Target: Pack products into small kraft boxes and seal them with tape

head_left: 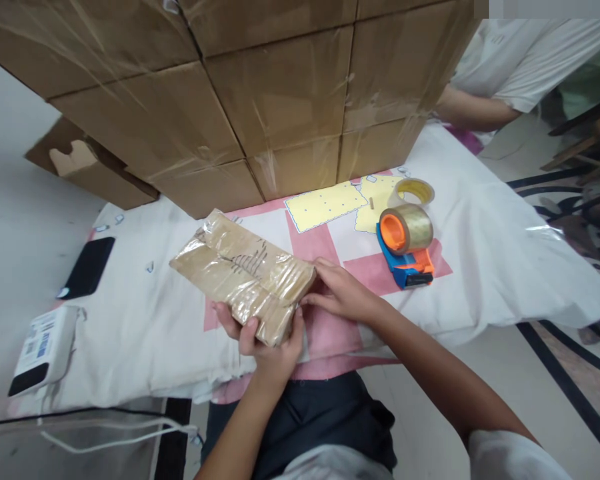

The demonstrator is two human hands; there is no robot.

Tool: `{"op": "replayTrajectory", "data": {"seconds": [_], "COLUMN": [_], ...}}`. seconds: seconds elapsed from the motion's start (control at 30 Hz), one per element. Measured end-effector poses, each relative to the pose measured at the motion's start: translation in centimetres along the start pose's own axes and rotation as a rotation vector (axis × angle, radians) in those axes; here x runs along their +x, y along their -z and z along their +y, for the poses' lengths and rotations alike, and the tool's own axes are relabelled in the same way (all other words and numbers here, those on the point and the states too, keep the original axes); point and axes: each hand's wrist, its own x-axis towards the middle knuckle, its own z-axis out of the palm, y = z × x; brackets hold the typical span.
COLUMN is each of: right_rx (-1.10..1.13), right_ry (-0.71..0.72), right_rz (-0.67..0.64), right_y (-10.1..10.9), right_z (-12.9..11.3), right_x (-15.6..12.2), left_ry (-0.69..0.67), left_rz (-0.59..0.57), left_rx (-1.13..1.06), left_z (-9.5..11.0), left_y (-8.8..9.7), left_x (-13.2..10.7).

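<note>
A flat brown parcel (243,273) wrapped in clear tape lies tilted above the pink-and-white cloth (150,320). My left hand (260,337) grips its near end from below, fingers curled round the edge. My right hand (340,290) presses its fingertips against the parcel's right end. To the right, a blue and orange tape dispenser (405,243) with a brown tape roll rests on the cloth.
Stacked cardboard boxes (260,93) wrapped in film stand behind the parcel. Yellow sheets (325,203) and a loose tape roll (413,192) lie near the dispenser. A black phone (87,268) and a white device (43,347) lie at left. Another person's arm (473,110) shows at upper right.
</note>
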Motion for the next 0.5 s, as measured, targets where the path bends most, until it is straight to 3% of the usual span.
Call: {"op": "replayTrajectory", "data": {"seconds": [0.13,0.37,0.5], "right_rx": [-0.038,-0.089,-0.079], "right_ry": [0.006,0.09,0.173], "right_rz": [0.004,0.046,0.162], "right_y": [0.0,-0.2,0.6], "right_z": [0.0,0.4,-1.5], "right_x": [-0.1,-0.4,-2.0], "left_ry": [-0.006,-0.015,-0.172], "left_rz": [-0.022,-0.01,0.07], "left_rx": [0.031,-0.113,-0.132], "left_z": [-0.3,-0.2,0.2], "left_y": [0.0,0.5,1.2], "left_x": [-0.2,0.3,0.2]}}
